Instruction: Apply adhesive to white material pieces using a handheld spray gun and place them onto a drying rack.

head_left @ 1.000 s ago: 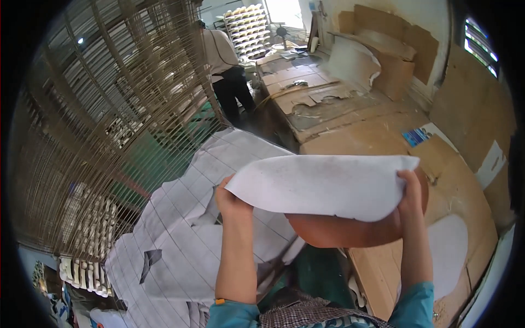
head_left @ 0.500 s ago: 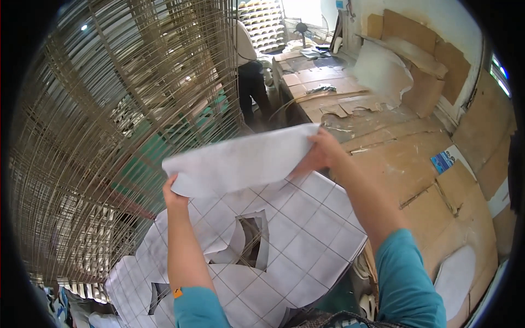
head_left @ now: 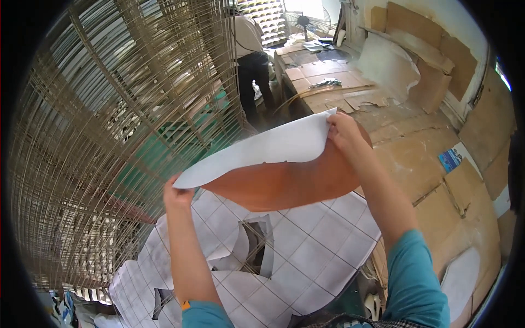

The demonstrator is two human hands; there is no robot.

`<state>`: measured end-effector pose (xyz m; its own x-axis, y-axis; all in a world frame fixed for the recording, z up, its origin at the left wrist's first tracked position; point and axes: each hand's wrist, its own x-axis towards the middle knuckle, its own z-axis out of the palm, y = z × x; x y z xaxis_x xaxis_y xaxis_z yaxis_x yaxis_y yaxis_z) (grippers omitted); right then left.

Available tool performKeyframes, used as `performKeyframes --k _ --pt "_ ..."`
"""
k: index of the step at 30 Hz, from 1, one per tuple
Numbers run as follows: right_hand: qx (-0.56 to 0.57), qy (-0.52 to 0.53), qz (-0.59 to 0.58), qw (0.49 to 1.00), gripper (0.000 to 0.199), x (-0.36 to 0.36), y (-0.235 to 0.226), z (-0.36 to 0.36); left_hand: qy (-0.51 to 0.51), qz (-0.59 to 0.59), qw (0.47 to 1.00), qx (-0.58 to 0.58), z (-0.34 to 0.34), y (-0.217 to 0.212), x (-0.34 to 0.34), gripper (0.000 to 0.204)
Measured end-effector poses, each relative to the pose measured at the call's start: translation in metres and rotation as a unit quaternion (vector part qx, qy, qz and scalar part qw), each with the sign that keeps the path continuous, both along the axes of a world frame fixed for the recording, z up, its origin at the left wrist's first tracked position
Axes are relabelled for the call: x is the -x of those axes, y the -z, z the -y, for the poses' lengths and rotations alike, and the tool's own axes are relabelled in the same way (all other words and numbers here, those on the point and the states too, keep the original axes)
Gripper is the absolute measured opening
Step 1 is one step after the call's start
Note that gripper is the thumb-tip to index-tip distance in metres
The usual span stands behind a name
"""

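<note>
L hand (head_left: pixel 178 194), R hand (head_left: pixel 342 131) tight on brn/wht sheet (head_left: pixel 284 175); wire rack (head_left: pixel 109 142) L, cardbd-topped table (head_left: pixel 407 167) R

L grip (head_left: pixel 178 193) & R grip (head_left: pixel 345 130) hold wht/brn sheet (head_left: pixel 273 143).

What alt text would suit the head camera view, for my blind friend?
Someone's left hand and right hand hold up white and reddish-brown sheet material over broad pale pieces. A cardboard-covered surface is at right; another person stands farther back.

Both arms (head_left: pixel 190 251) stretch forward, the left hand (head_left: pixel 178 194) pinching, the right hand (head_left: pixel 345 133) pinching higher up.
</note>
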<state>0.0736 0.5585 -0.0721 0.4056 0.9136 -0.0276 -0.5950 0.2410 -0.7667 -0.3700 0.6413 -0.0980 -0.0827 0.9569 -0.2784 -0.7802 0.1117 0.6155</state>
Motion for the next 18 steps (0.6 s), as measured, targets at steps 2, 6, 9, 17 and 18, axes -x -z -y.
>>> performKeyframes --k 2,6,9,17,18 --pt "0.123 0.024 0.039 0.991 0.015 0.018 0.007 -0.045 -0.019 0.046 0.998 -0.027 -0.031 0.007 0.002 0.037" --pt "-0.096 0.077 0.040 0.992 0.028 -0.027 0.004 -0.119 0.001 0.036 0.996 -0.076 -0.062 -0.009 -0.039 0.032" --pt "-0.192 -0.052 -0.043 0.979 0.026 0.004 -0.004 -0.094 -0.046 -0.003 0.977 -0.208 -0.027 -0.002 -0.008 0.031" --pt "0.225 -0.051 0.026 0.973 0.036 0.021 0.123 -0.024 -0.050 -0.154 0.987 0.006 -0.004 0.139 0.049 0.035" --pt "0.227 -0.047 0.023 0.972 0.036 0.023 0.120 -0.010 -0.072 -0.150 0.986 0.008 0.003 0.142 0.054 0.039"
